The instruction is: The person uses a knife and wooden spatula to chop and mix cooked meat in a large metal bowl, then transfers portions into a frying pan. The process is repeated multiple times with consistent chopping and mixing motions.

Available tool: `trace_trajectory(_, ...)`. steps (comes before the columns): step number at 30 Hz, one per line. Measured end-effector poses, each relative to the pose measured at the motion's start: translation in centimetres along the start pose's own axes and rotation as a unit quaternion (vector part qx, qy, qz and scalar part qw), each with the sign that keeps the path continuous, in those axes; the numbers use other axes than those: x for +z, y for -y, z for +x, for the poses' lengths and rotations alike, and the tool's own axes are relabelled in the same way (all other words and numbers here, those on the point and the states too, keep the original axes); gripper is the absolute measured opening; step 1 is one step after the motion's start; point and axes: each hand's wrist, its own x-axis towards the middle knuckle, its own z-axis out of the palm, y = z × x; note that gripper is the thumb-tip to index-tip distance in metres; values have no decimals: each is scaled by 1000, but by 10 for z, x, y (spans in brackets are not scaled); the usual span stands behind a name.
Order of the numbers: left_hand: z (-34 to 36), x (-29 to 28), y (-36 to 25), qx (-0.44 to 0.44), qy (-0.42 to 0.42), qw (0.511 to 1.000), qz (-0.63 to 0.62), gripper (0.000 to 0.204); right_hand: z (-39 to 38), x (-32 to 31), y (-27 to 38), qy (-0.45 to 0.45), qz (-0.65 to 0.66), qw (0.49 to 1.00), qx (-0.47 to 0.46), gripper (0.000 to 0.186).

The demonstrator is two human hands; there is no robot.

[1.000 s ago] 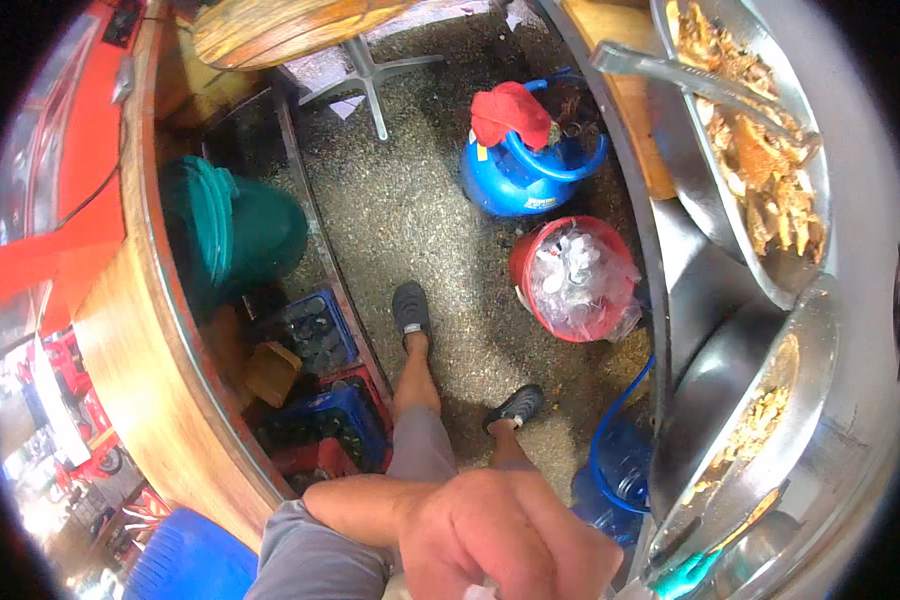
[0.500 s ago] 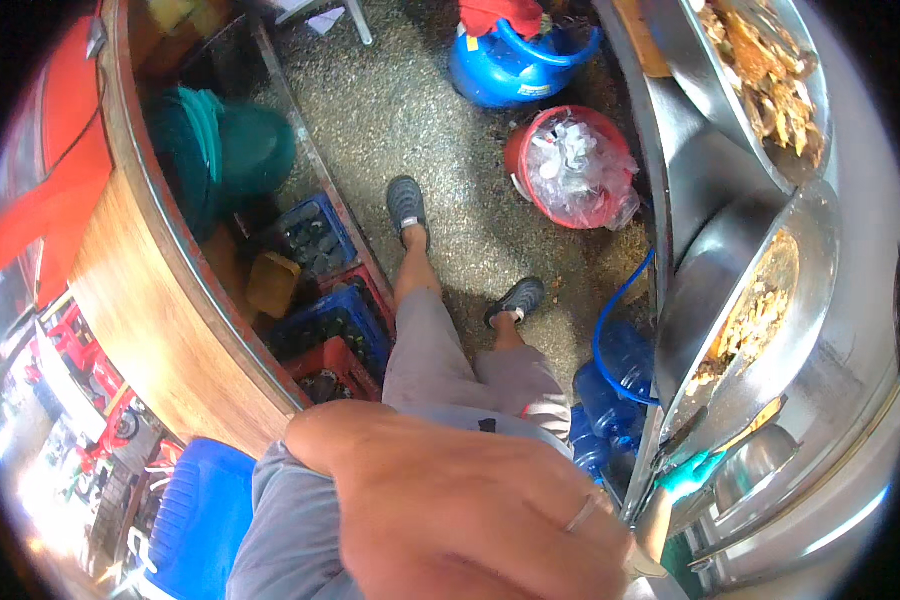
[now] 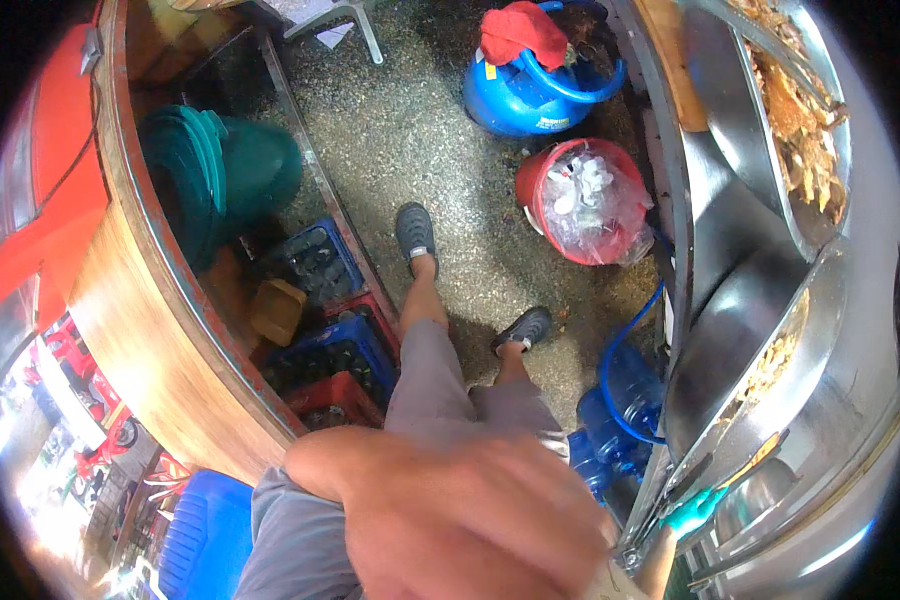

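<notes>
a blurred hand [image 3: 470, 530], probably the left, fills the lower frame close to the lens; whether it grips anything cannot be told. beside it at right stands the steel counter [image 3: 850, 400], a teal handle [image 3: 695, 508] nearest.

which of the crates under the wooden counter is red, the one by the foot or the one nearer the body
The red crate is the lower one, nearer the body. The crate by the foot is dark blue, and another blue crate sits between them.

A blue gas cylinder [image 3: 523, 88] stands on the gravel floor [image 3: 410, 130], red cloth [image 3: 521, 32] on top. Just beside it sits a red bucket [image 3: 582, 203], plastic-lined.
</notes>
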Motion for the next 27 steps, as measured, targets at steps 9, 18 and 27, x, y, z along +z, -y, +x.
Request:
trace_trajectory(9,-71,-360,-34,-242,-318,379,835,18,6,-8,-15,-27,-308,945,-107,42)
trace_trajectory(18,-128,-466,-97,-398,-425,152,799,42,-2,-4,-14,-16,-256,965,-57,46)
trace_trajectory(27,-143,-106,31,-556,220,528,603,27,-12,23,4,-82,-185,971,-124,41)
